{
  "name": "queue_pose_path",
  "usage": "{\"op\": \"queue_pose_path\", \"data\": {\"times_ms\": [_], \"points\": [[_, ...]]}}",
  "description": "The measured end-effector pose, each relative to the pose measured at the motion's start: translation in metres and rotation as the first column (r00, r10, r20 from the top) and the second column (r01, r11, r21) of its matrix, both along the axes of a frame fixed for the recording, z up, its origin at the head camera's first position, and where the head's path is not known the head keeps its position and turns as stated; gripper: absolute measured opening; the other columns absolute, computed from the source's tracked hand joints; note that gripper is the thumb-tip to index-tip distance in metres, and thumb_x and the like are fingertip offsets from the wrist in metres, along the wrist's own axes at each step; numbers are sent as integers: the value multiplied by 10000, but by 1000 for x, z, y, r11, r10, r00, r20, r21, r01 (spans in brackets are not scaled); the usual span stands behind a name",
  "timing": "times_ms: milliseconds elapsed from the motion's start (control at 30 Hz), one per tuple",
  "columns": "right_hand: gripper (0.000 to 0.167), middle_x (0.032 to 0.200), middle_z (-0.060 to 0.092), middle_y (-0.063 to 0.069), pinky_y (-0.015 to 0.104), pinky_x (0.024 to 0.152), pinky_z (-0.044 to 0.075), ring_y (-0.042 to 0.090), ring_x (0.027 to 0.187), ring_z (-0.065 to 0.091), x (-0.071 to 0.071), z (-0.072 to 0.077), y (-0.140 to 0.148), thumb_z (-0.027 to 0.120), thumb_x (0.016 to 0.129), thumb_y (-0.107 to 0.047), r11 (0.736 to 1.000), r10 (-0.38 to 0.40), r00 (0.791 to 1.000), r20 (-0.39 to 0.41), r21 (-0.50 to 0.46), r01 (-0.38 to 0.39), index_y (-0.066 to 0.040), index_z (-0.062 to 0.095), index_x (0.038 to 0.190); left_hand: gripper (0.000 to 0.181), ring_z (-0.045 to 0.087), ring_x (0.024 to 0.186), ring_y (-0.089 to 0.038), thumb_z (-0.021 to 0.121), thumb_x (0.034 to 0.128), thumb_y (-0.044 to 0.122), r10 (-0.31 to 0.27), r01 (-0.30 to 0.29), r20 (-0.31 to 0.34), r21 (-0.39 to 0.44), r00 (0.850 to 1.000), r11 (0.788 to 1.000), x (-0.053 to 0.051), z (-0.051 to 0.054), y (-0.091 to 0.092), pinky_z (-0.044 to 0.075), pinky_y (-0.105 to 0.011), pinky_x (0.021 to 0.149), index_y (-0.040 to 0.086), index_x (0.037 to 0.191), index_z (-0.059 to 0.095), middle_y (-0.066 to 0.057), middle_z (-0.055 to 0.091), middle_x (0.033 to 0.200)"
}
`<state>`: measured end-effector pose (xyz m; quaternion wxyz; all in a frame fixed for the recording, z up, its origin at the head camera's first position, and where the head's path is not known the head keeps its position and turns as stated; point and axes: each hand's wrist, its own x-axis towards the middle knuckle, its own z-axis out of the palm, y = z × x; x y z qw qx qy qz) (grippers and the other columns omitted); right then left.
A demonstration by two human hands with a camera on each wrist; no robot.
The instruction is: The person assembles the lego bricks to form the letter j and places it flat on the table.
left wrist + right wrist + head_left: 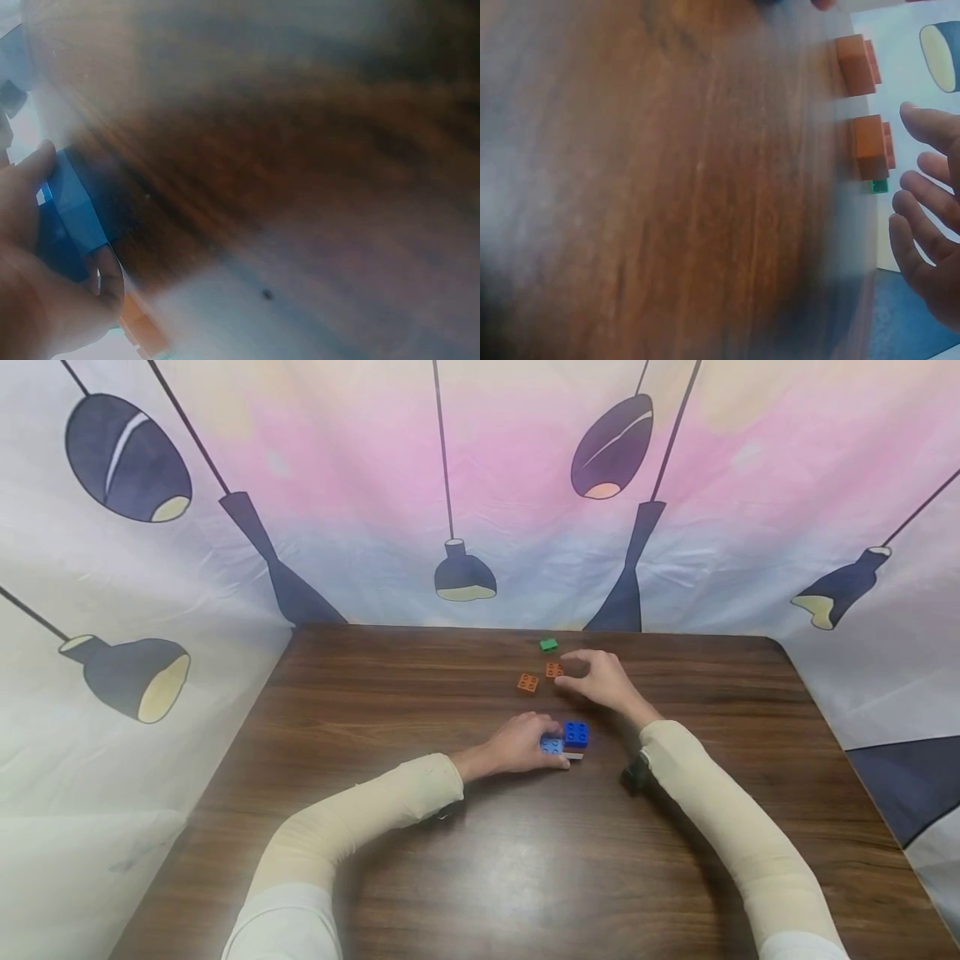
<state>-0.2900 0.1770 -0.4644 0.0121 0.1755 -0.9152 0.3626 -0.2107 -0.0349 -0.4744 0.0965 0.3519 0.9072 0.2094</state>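
Near orange brick (554, 670): on table, studs up, at mouth of R hand's thumb-index gap. R hand (600, 681): thumb & fingers apart, nothing held. Head view can't settle whether thumb tip touches brick; R-wrist view suggests a small gap.

Brick stack (576, 739): on table, closer to body than R hand, clamped betw. thumb & fingers of L hand (525, 743). Lt-blue brick (552, 747) sits inside that grip, partly hidden; dk-blue brick (576, 732) just past L fingertips, orange-ish & white edges showing below it.

Technique (judgement): R thumb & index low on opp. walls of near orange brick, squeeze sides not studs, lift straight up. Other R fingers best tucked, so they don't clip neighbours. L hand: light, steady hold, stack flat, thumb off studs; too hard a pinch might tip or split it.

Neighbours: second orange brick (528, 682), L of R hand, beyond near one, small gap betw. them. Green brick (549, 645), past R index tip, farther from body. Neither touched.

Outward: pale R sleeve (708, 785) & L sleeve (375, 802) behind each hand; wood-grain table (465, 877) under all; lamp-print backdrop (360, 485) past table's far edge, beyond both hands.
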Motion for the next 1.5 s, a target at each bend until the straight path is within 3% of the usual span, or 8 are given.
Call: {"op": "queue_pose_path", "data": {"times_ms": [133, 233, 567, 1000, 1500], "points": [[517, 1320, 673, 138, 537, 927, 515, 321, 1092, 658, -4, -3, -2, 780, 916, -337, 1000, -4, 1000, 20, -1, 4, -80, 655, 1346, 551, 624, 1071, -136, 774, 882, 506, 7, -7, 12, 7, 1000, 1000, 0, 0, 1, 492, -330, 971, 114, 1264, 709, -4, 708, 1225], [518, 1324, 669, 134, 537, 945, 507, 323, 1144, 640, -7, -5, -3, 779, 917, -340, 1000, -1, 999, 34, 6, 1, -83, 650, 1349, 559, 627, 1109, -148, 771, 882, 512, 7, -7, 3, 0, 1000, 1000, 0, -1, 1, 485, -335, 996, 114, 1269, 707, -9, 704, 1246], [516, 1293, 675, 136, 513, 908, 523, 299, 1061, 649, -13, -11, -5, 774, 925, -316, 999, 6, 998, 57, 31, -8, -77, 637, 1361, 549, 634, 1065, -136, 778, 881, 500, -10, 10, -6, 10, 1000, 1000, 0, 1, 2, 496, -327, 968, 101, 1252, 712, -12, 714, 1209], [451, 1257, 687, 156, 511, 923, 526, 315, 1094, 653, -13, -10, -4, 759, 941, -294, 999, 9, 999, 51, 50, -11, -58, 662, 1313, 549, 632, 1096, -163, 781, 882, 491, -7, 7, -7, 9, 1000, 1000, -1, 2, 3, 492, -336, 984, 93, 1253, 711, -29, 711, 1232], [443, 1315, 667, 159, 575, 1006, 472, 373, 1244, 588, -5, -3, 5, 756, 943, -265, 999, 11, 999, 30, 40, -12, -66, 653, 1325, 578, 623, 1056, -137, 772, 882, 511, 6, -6, -7, -5, 1000, 1000, 0, 0, 0, 497, -322, 959, 92, 1274, 702, -23, 709, 1219]]}}
